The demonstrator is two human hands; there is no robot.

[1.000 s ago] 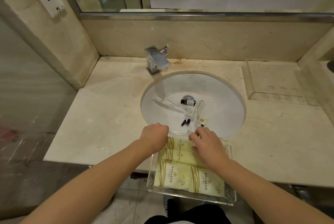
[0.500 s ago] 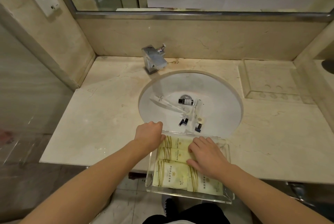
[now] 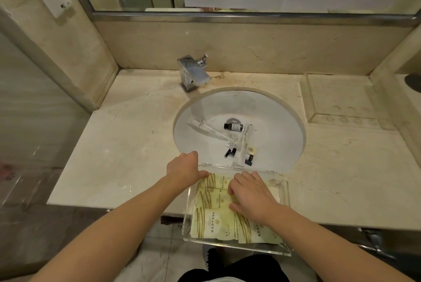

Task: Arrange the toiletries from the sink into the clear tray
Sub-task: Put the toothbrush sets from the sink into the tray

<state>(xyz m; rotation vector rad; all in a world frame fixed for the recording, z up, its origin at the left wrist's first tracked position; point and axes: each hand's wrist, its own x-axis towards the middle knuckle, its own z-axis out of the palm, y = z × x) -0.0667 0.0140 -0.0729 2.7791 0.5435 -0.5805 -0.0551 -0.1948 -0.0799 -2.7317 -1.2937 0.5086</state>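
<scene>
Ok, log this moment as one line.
left hand: on clear plastic tray far-left corner | right hand: flat on pale yellow sachets | white round sink: small dark bottles, tubes left

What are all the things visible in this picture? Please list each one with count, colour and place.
clear tray: one, transparent, on the counter's front edge, overhanging it
sachets: at least four, pale yellow, lying flat in the clear tray
small bottles: three, dark caps, in the sink
long packets: at least two, white, in the sink
sink: one, white, set in the counter
faucet: one, chrome, behind the sink
second tray: one, transparent, back right of the counter
counter: one, beige marble
left hand: on the clear tray's far left corner
right hand: flat on the sachets
</scene>
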